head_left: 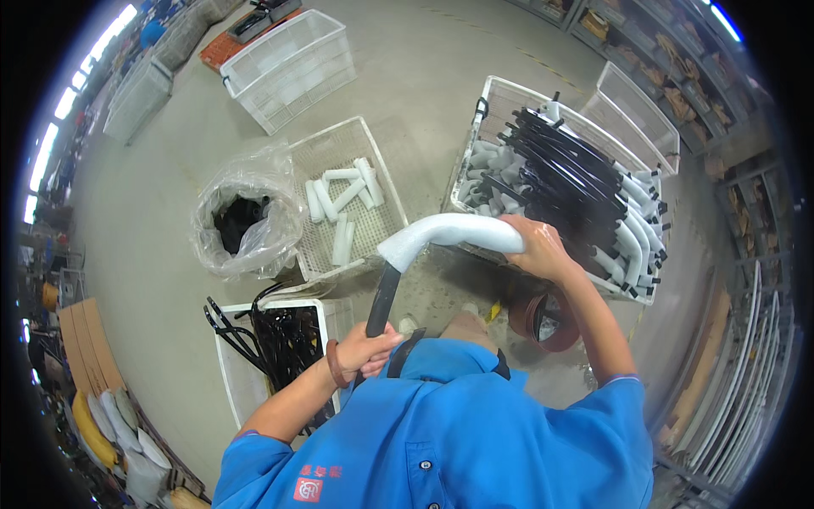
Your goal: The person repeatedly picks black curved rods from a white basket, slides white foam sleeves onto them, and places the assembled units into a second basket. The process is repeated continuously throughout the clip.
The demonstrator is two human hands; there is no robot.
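Observation:
A bent bar is held in front of my body, its upper part covered by a white foam sleeve [454, 229] and its lower end showing as a black tube [386, 297]. My left hand [369, 349] is closed around the black end, close to my waist. At the other end, my right hand [538, 246] wraps round the white sleeve, whose tip is hidden in the palm. Short white foam sleeves [346, 199] lie loose in a shallow white basket [386, 182] beyond the bar.
At right, a large white crate [462, 161] is packed with black bars [568, 161] partly in white foam. A plastic bag [284, 199] with dark contents stands left of the basket. Glossy black tubes [284, 339] fill a white box near my left arm. A reddish-brown bucket [560, 327] is by my feet.

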